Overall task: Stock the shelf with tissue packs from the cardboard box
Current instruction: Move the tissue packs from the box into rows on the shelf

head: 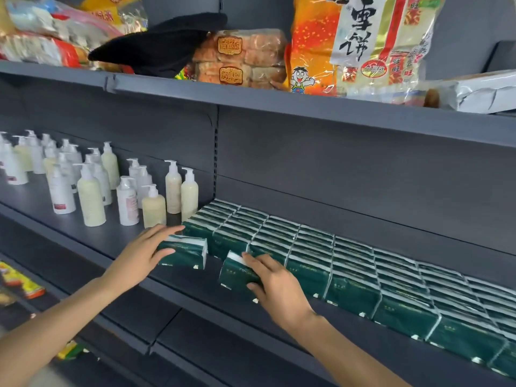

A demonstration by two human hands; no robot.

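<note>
Tissue packs [349,263], dark green with white edges and small pale print, are seen massed in tight rows along the right part of the grey shelf [83,233], from its back wall to its near edge. Pump bottles [92,188], white and cream, are stood on the same shelf to the left. Two loose packs are held in front of the block's left end: one pack [185,251] is gripped by the left hand [139,255], thumb against its front, and a tilted pack [237,272] is clasped under the curled fingers of the right hand [276,289].
</note>
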